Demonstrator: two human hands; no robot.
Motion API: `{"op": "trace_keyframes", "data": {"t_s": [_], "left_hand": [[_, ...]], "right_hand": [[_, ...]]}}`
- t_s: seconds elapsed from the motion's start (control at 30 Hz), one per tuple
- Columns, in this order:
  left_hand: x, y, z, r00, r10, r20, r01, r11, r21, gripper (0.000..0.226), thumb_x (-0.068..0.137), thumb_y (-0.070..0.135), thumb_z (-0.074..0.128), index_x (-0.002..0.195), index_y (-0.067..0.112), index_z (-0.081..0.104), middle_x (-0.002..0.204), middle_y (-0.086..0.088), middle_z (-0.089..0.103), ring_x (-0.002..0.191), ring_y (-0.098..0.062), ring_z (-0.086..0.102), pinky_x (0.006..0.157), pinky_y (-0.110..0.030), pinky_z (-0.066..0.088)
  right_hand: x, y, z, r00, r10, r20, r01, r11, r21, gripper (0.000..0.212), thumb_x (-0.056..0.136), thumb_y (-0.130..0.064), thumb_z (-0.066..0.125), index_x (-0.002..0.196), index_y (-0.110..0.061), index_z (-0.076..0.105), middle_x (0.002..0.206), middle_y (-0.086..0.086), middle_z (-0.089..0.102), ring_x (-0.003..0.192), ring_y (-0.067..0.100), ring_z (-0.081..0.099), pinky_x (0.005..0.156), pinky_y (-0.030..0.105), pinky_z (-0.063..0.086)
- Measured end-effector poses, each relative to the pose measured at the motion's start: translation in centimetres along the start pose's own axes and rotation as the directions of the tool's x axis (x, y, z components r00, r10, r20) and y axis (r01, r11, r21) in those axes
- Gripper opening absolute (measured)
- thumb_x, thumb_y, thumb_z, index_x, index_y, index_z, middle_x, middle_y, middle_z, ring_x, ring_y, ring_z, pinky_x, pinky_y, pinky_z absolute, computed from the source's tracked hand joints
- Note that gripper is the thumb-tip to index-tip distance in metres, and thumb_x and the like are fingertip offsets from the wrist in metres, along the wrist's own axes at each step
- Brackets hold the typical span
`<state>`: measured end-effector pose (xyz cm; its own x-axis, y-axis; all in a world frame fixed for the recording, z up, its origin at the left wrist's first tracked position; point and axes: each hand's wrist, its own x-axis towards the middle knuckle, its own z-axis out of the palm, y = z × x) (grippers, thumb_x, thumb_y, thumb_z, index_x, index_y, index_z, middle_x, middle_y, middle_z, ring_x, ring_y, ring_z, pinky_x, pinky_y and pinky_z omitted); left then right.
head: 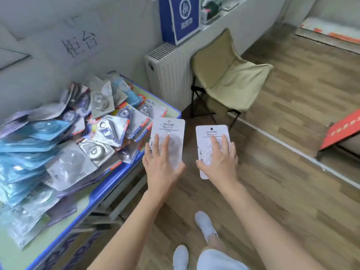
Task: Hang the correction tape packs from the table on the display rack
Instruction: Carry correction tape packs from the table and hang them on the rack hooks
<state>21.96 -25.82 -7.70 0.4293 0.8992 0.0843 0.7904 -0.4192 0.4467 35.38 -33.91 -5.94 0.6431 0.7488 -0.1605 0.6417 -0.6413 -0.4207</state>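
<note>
Head view: a large heap of correction tape packs (78, 137) is left on the bench (85, 207), and no display rack is in view, so I cannot tell how many are hung. The left hand (162, 164) holds a white pack (168, 129) just off the bench edge, fingers spread over its front. The right hand (219, 160) holds a second white pack (211, 133) likewise, over the floor.

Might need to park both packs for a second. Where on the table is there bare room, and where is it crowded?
Bare green tabletop shows as a strip between the pile of packs and the near blue edge, widening toward you, plus a sliver at the far right corner. The rest, back to the wall, is heaped.
</note>
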Motion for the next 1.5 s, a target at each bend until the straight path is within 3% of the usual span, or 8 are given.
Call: {"op": "trace_keyframes", "data": {"t_s": [0.17,0.33,0.6,0.8,1.03,1.13,1.27,1.5], "left_hand": [[-3.3,5.1,2.9,0.963,0.233,0.133,-0.227,0.972,-0.060,0.086,0.063,0.052,0.036,0.142,0.019,0.042,0.149,-0.015,0.036,0.130,-0.047,0.036,0.098,-0.056,0.036],[-7.2,11.9,5.5,0.862,0.468,0.194,-0.449,0.883,-0.135,0.083,0.064,0.049,0.046,0.141,0.021,0.038,0.145,-0.018,0.040,0.126,-0.049,0.040,0.093,-0.057,0.040],[-17.5,23.9,10.3,0.688,0.643,0.337,-0.584,0.766,-0.269,0.083,0.073,0.037,0.065,0.147,0.023,0.030,0.157,-0.009,0.015,0.140,-0.038,0.015,0.107,-0.048,0.021],[-27.1,33.0,14.3,0.588,0.735,0.338,-0.660,0.678,-0.323,0.085,0.071,0.034,0.070,0.146,0.022,0.033,0.156,-0.009,0.018,0.140,-0.039,0.017,0.107,-0.049,0.021],[-36.3,43.6,17.6,0.545,0.770,0.332,-0.666,0.638,-0.387,0.083,0.072,0.036,0.063,0.147,0.025,0.029,0.157,-0.007,0.016,0.142,-0.034,0.011,0.109,-0.048,0.016],[-38.1,47.6,19.0,0.532,0.782,0.325,-0.674,0.623,-0.397,0.085,0.066,0.041,0.052,0.146,0.024,0.031,0.156,-0.008,0.018,0.141,-0.035,0.012,0.109,-0.049,0.018],[-38.8,52.7,21.4,0.513,0.800,0.313,-0.700,0.600,-0.387,0.084,0.072,0.033,0.067,0.147,0.024,0.029,0.156,-0.007,0.017,0.141,-0.033,0.012,0.109,-0.047,0.016],[-38.3,63.9,27.2,0.495,0.820,0.286,-0.702,0.572,-0.424,0.084,0.073,0.030,0.068,0.147,0.024,0.028,0.156,-0.008,0.017,0.142,-0.034,0.010,0.110,-0.048,0.015]], "right_hand": [[-6.5,6.6,-1.8,0.960,0.262,-0.099,-0.259,0.965,0.044,0.088,0.080,-0.046,0.066,0.150,-0.023,0.019,0.157,0.003,0.007,0.141,0.034,0.009,0.112,0.041,0.020],[-12.7,13.2,-4.8,0.869,0.440,-0.225,-0.432,0.898,0.088,0.085,0.079,-0.044,0.067,0.148,-0.020,0.024,0.156,0.006,0.013,0.137,0.032,0.017,0.110,0.037,0.021],[-23.4,25.3,-9.0,0.690,0.663,-0.289,-0.638,0.746,0.188,0.087,0.081,-0.047,0.064,0.150,-0.022,0.018,0.157,0.006,0.009,0.141,0.035,0.014,0.112,0.037,0.019],[-31.9,35.4,-12.8,0.584,0.746,-0.320,-0.720,0.658,0.221,0.086,0.083,-0.050,0.062,0.150,-0.023,0.016,0.158,0.005,0.007,0.141,0.033,0.014,0.110,0.039,0.026],[-39.3,46.1,-17.7,0.482,0.790,-0.379,-0.773,0.587,0.241,0.081,0.083,-0.049,0.060,0.149,-0.023,0.020,0.157,0.004,0.009,0.138,0.031,0.019,0.106,0.040,0.026],[-40.4,49.8,-19.5,0.460,0.793,-0.399,-0.768,0.581,0.270,0.082,0.082,-0.047,0.062,0.148,-0.023,0.020,0.157,0.004,0.010,0.138,0.030,0.019,0.105,0.041,0.028],[-40.3,54.8,-21.6,0.448,0.791,-0.417,-0.757,0.584,0.292,0.084,0.080,-0.045,0.065,0.149,-0.020,0.022,0.156,0.006,0.013,0.138,0.032,0.019,0.105,0.042,0.029],[-37.1,65.7,-27.0,0.458,0.770,-0.444,-0.745,0.605,0.280,0.087,0.082,-0.049,0.064,0.150,-0.022,0.017,0.158,0.004,0.009,0.139,0.029,0.017,0.108,0.039,0.027]]}}
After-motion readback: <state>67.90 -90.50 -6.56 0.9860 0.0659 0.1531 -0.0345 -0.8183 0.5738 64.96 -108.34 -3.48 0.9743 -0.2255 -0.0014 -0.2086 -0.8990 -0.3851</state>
